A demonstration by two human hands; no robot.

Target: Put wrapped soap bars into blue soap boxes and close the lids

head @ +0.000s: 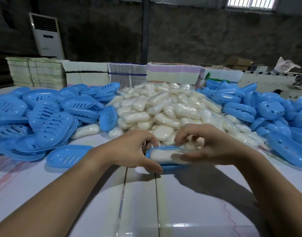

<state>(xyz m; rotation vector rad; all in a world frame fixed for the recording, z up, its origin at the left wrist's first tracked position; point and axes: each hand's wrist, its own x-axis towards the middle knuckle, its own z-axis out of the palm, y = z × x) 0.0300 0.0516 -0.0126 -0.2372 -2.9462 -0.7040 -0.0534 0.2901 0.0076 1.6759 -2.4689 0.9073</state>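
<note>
Right now the left hand clamps its grip on the near end of the blue soap box, long axis nine to three on the bench. The wrapped soap bar lies inside; right hand, fingers loosely apart, touches it, nearer the lids at three o'clock.

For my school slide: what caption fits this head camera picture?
Two bare hands settle a plastic-wrapped white soap bar into an open blue plastic soap box.

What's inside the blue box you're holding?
A white wrapped soap bar lies inside the open blue plastic soap box. Its right end is blurred and covered by the right hand; the left hand steadies the box.
</note>
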